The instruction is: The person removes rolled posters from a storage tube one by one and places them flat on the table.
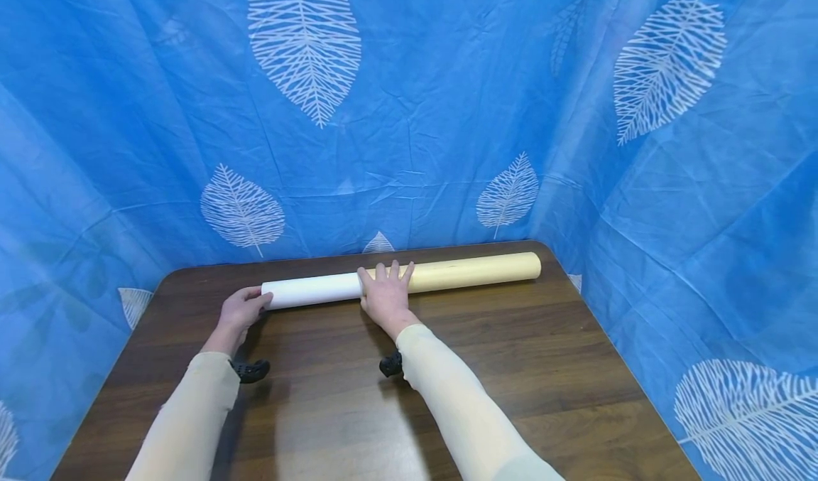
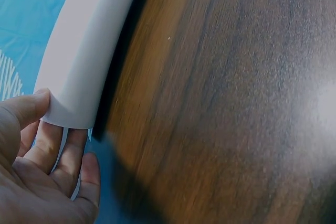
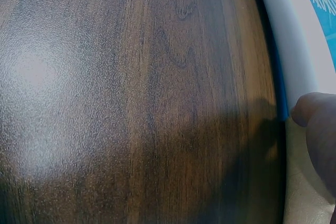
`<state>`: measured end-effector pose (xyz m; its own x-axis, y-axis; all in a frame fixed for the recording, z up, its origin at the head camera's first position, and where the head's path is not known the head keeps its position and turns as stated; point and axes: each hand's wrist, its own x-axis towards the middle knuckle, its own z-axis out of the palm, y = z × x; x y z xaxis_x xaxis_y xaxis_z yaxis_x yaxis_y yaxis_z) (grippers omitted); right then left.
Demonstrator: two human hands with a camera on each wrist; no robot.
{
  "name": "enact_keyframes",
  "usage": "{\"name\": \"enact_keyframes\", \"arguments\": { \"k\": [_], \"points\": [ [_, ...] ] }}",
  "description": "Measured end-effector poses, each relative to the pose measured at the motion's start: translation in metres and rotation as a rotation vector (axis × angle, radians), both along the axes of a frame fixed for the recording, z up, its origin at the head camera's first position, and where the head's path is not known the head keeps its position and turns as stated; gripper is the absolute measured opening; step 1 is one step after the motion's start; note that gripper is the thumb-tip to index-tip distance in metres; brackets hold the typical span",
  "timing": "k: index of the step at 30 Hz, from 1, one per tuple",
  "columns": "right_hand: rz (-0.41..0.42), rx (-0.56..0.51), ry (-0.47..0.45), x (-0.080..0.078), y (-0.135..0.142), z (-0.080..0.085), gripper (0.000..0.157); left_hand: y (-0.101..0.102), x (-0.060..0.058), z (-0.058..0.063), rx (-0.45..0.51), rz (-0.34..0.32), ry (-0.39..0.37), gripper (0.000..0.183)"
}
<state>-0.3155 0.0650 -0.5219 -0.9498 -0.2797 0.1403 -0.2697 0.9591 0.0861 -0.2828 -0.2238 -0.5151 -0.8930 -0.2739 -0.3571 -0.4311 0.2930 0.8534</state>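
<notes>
Left grip [image 1: 240, 312] pinches white roll [image 1: 313, 291]; right grip [image 1: 387, 298], spread wide, apparently rests on yellow roll [image 1: 474, 273].

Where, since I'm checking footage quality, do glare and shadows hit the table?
Head: glare on the near middle of the table, shadows beside both sleeves; left wrist: glare at the picture's right edge; right wrist: glare at left, shadow lower down.

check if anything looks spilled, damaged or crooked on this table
Nothing stands out. The white roll and the pale yellow roll lie in line near the far edge of the table, with no visible dents or spills; the right hand covers part of where they meet. The blue curtain behind is creased, which looks ordinary.
</notes>
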Motion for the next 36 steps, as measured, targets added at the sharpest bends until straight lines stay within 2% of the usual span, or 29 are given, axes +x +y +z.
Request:
{"name": "enact_keyframes", "arguments": {
  "k": [28, 36],
  "points": [
    [0.003, 0.000, 0.004, 0.001, 0.000, -0.002, 0.064, -0.021, 0.007, -0.002, 0.001, -0.013, -0.033, 0.069],
    [0.004, 0.000, 0.001, 0.000, 0.000, -0.002, 0.064, -0.025, 0.008, -0.003, 0.004, 0.013, -0.016, 0.066]
  ]
}}
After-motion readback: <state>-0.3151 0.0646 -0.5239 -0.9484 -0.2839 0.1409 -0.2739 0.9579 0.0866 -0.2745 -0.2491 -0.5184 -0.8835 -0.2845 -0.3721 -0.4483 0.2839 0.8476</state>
